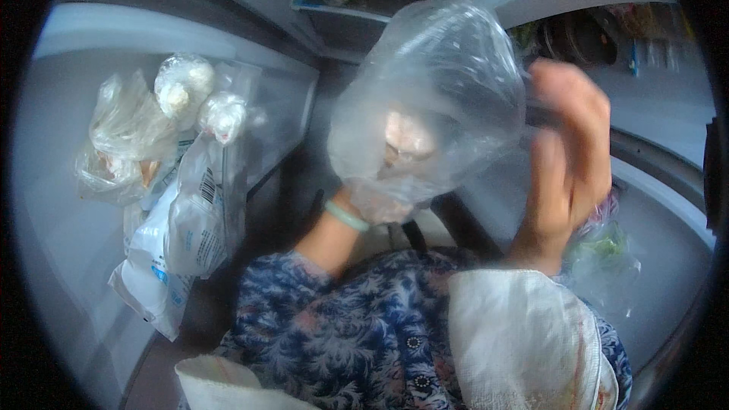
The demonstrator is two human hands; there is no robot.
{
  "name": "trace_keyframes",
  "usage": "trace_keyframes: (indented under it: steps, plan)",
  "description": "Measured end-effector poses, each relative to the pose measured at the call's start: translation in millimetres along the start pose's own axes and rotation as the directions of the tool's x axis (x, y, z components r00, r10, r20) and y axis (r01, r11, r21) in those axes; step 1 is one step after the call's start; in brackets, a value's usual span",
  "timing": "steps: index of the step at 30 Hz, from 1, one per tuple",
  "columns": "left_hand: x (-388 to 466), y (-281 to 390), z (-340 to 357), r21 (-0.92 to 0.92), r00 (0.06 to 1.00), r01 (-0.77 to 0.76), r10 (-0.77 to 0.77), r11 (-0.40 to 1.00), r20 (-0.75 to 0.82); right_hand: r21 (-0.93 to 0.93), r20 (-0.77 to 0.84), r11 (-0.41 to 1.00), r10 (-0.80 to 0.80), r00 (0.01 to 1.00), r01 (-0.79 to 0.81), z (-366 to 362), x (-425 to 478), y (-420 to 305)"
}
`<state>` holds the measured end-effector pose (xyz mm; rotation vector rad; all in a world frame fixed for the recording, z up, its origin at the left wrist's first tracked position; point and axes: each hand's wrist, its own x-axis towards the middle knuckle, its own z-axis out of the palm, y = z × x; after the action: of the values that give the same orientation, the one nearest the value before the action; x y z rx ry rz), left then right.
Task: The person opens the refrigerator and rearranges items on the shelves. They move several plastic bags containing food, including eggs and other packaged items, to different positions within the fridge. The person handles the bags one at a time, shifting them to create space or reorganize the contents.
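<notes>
A puffed-out clear plastic bag (455, 62) stands in front of my chest. Through its film shows a pale lump of food (409, 135), too blurred to name exactly. My left hand (381, 202), below a pale green bangle (345, 216), grips the lower part of the bag; plastic film covers much of its fingers. My right hand (569, 142) is motion-blurred at the bag's right side, thumb and curved fingers apart. Nothing shows between them, and whether a fingertip touches the film cannot be told.
At left, several wrapped food bags (134, 125) and white printed packages (193, 210) lie on a pale surface. An open compartment (353, 17) holds bagged items at the top. More food sits on a shelf (660, 85) at upper right. Bagged greens (606, 250) lie below my right hand.
</notes>
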<state>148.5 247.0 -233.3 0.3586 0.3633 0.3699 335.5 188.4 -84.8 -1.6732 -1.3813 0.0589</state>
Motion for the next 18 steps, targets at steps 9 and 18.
trace_keyframes:
  steps: [9,18]
  plan:
    - [-3.3,2.4,1.0,0.030,0.999,0.035,-0.036,0.999,0.021,-0.112,0.773,0.980,-0.019,0.634,0.166,22.8,-17.8,-5.3]
    - [-9.1,1.9,0.5,0.046,0.997,0.057,-0.059,0.997,0.044,0.196,0.714,0.977,-0.197,0.672,0.078,13.6,-14.6,-2.0]
